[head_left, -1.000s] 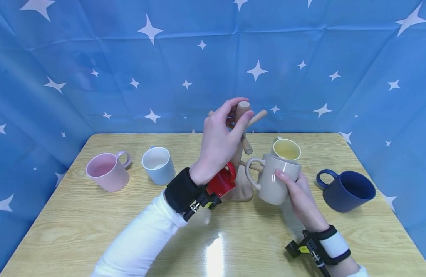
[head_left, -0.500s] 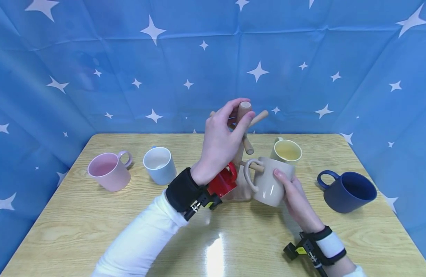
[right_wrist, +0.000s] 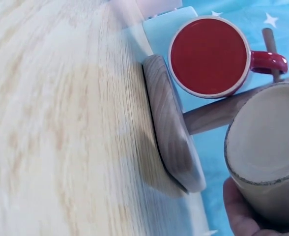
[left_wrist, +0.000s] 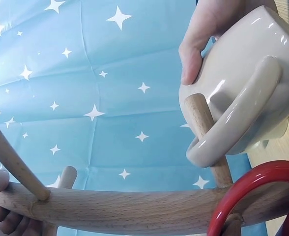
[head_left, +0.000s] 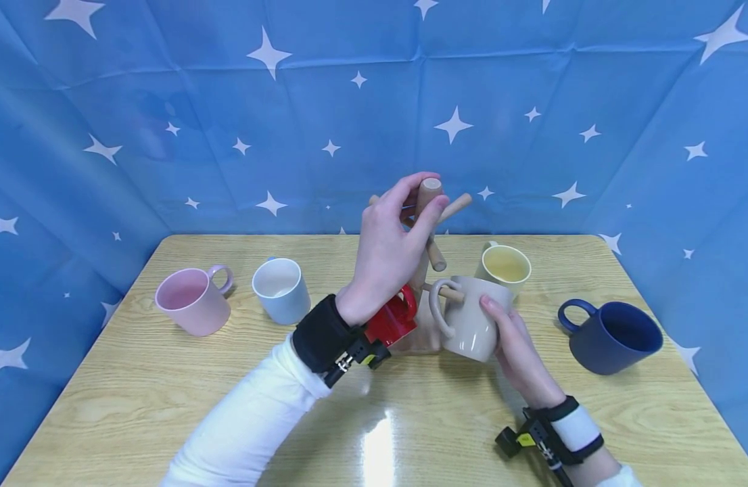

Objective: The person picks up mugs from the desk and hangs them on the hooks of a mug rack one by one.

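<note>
My left hand (head_left: 389,247) holds the top of a wooden mug tree (head_left: 431,189), thumb and fingers around its post. In my right hand (head_left: 523,352) is a beige mug (head_left: 474,321), gripped by its body and tilted. A lower peg (left_wrist: 199,115) passes through the beige mug's handle (left_wrist: 243,110), its tip near the mug's wall. On the opposite side hangs a red mug (right_wrist: 211,56), its handle over another peg; my left wrist partly covers it in the head view. The tree's base (right_wrist: 169,128) stands on the table.
A pink mug (head_left: 194,304) and a light blue mug (head_left: 283,294) stand on the table (head_left: 136,406) at left. A yellow mug (head_left: 506,265) is behind the beige one, and a navy mug (head_left: 614,338) stands far right. A starry blue curtain (head_left: 374,115) hangs behind.
My right hand has moved the beige mug left, toward the tree's post, so its handle sits further along the peg. My left hand stays at the top of the tree.
</note>
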`<action>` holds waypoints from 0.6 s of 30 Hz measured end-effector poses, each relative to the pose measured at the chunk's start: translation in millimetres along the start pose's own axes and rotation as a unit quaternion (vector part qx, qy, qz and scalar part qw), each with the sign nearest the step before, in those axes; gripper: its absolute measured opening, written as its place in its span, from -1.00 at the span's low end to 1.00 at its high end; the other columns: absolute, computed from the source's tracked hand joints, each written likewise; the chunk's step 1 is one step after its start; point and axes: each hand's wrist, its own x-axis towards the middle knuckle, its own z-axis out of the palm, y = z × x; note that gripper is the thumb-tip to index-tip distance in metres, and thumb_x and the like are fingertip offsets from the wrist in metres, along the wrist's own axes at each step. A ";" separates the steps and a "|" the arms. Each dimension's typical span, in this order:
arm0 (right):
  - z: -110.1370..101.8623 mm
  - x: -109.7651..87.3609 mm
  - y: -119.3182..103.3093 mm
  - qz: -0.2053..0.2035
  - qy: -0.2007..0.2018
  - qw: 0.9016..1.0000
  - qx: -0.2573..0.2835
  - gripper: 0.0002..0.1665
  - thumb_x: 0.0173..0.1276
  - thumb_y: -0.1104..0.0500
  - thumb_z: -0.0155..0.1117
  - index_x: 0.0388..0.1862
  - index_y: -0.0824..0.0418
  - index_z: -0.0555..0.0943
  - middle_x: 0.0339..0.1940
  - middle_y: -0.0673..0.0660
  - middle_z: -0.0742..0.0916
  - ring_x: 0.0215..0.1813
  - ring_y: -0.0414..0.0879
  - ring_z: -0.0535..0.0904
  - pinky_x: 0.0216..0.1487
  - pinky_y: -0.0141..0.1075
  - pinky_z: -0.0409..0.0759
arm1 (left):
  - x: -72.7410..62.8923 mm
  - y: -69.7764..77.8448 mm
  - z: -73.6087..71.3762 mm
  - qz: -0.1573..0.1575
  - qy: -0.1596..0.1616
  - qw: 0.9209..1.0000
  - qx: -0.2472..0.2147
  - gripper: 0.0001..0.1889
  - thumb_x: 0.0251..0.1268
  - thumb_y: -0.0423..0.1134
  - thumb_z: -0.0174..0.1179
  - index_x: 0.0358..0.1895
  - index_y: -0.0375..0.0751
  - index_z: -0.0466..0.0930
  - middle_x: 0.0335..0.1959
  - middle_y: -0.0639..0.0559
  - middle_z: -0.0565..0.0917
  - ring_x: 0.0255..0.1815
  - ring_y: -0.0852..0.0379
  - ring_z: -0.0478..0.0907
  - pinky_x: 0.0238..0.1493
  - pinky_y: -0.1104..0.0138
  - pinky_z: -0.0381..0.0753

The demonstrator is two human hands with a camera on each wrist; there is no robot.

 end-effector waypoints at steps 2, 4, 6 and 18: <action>0.6 0.8 0.2 0.008 -0.003 1.000 0.002 -0.15 0.70 -0.33 -0.28 0.72 0.09 -0.04 0.54 0.18 0.35 0.28 -0.32 0.48 0.26 -0.42 0.50 | 0.3 -0.4 0.3 0.001 0.000 1.000 0.002 -0.61 0.57 -0.19 0.23 0.34 -0.25 0.57 0.06 -0.14 0.79 0.03 0.02 0.78 0.04 0.29 0.68; 1.3 1.7 0.6 0.012 -0.003 1.000 0.008 -0.16 0.69 -0.34 -0.29 0.72 0.09 -0.03 0.55 0.17 0.34 0.30 -0.30 0.46 0.28 -0.41 0.48 | 0.3 0.0 0.3 0.000 -0.001 1.000 0.001 -0.60 0.57 -0.19 0.23 0.34 -0.24 0.57 0.06 -0.14 0.79 0.03 0.02 0.78 0.03 0.30 0.68; 2.2 2.3 1.2 0.014 -0.004 1.000 0.012 -0.16 0.69 -0.34 -0.29 0.72 0.09 -0.02 0.55 0.16 0.34 0.30 -0.30 0.46 0.29 -0.40 0.47 | 0.5 -0.2 0.4 -0.001 -0.001 1.000 0.000 -0.60 0.57 -0.19 0.23 0.34 -0.24 0.57 0.07 -0.14 0.79 0.03 0.02 0.78 0.03 0.30 0.68; 9.5 9.0 2.6 0.002 -0.013 0.999 0.036 -0.18 0.70 -0.34 -0.25 0.68 0.12 0.08 0.39 -0.03 0.49 0.25 -0.38 0.55 0.27 -0.43 0.54 | 1.3 -0.6 1.0 0.003 0.001 1.000 0.001 -0.59 0.56 -0.19 0.23 0.35 -0.25 0.56 0.06 -0.15 0.78 0.02 0.02 0.77 0.00 0.29 0.71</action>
